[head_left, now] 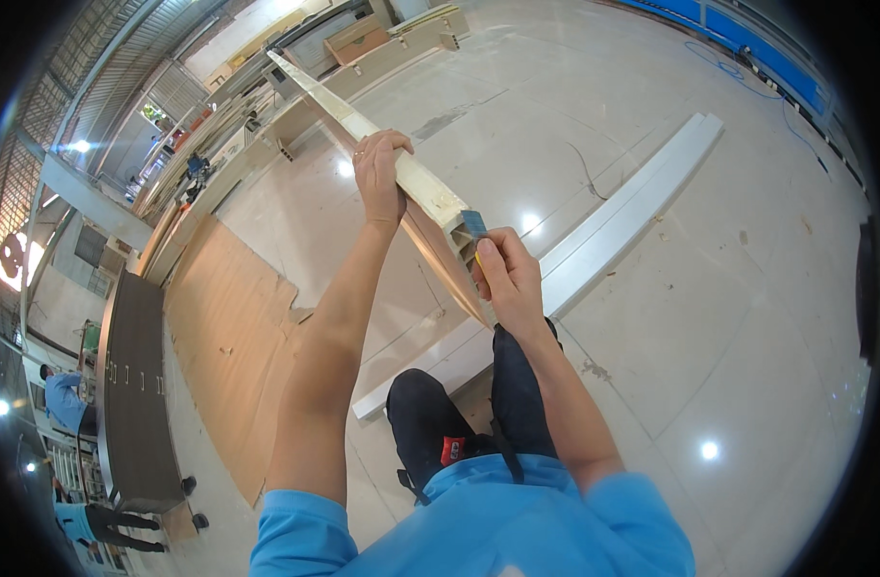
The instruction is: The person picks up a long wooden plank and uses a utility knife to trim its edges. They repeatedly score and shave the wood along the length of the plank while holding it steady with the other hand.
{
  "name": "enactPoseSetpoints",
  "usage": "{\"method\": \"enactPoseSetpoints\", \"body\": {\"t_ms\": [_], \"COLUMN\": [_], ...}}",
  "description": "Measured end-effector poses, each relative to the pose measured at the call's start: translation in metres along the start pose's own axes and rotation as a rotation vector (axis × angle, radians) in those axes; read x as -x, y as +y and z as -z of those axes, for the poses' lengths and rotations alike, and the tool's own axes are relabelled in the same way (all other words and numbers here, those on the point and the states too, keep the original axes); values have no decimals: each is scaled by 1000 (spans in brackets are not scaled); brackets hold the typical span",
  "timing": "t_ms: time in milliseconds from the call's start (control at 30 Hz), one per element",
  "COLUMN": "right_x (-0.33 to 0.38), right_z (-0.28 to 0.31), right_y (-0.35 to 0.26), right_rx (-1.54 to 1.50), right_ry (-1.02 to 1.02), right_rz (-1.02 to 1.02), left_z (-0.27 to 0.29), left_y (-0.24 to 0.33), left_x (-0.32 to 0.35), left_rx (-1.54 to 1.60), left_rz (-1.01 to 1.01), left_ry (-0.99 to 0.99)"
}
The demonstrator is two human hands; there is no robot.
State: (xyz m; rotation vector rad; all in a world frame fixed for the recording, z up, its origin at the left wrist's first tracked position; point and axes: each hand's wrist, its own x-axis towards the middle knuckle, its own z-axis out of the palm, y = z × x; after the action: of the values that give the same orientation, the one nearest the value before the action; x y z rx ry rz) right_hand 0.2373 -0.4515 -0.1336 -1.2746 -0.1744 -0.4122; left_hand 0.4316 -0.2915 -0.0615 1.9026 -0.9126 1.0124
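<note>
On the glossy tiled workshop floor (pixel 747 288), a long pale hollow wooden beam (pixel 425 188) points away; the left hand (pixel 379 173) grips its top farther along, the right hand (pixel 505 279) presses a small blue tool (pixel 473 224) at its near end.

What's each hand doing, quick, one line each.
Left hand: closed on the long pale board.
Right hand: closed on a small blue tool at the board's end.
</note>
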Motion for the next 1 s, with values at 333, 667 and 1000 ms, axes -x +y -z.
{"method": "enactPoseSetpoints", "body": {"t_ms": [333, 667, 1000], "right_x": [-4, -9, -9], "right_z": [-6, 3, 3], "right_y": [10, -3, -11], "right_rx": [122, 331, 353], "right_ry": [81, 8, -36], "right_rz": [66, 160, 169], "left_z": [0, 0, -3], "left_y": [0, 1, 4], "left_x": [1, 1, 2], "left_rx": [-13, -50, 5], "left_rz": [-8, -78, 57], "left_ry": [9, 6, 21]}}
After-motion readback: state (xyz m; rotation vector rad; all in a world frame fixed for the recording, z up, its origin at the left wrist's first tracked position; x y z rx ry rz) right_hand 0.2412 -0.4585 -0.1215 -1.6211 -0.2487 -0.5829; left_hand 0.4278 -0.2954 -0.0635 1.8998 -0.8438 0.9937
